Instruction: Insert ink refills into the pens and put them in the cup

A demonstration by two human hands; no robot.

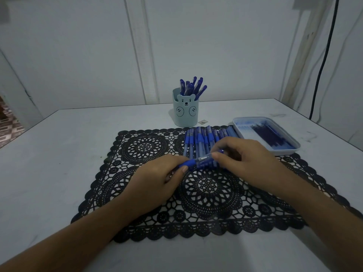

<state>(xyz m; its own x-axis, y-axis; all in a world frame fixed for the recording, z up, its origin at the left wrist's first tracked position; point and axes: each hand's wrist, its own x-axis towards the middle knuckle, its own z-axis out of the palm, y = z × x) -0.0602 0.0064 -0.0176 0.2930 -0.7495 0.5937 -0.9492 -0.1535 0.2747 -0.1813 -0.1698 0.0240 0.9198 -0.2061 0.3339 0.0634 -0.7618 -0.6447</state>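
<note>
From the head camera: my left hand (157, 179) and right hand (242, 159) meet over the mat (210, 195), sharing one pen (198, 162). My left fingers (181, 169) pinch its blue grip end, and my right fingers (218, 155) pinch the clear barrel. The pen lies roughly level, just above the near ends of the row of pens (204, 137) on the mat.

I judge I'm closing the grip section onto the barrel with a refill inside, though I cannot see that refill. The cup (185, 112) stands on the tabletop (68, 144) just beyond the row and already holds several pens. The tray (284, 153) of refills (269, 136) sits to the right.

Next, I need to keep the two halves in line, twist them tight, then lift the pen clear of the row and stand it in the cup.
</note>
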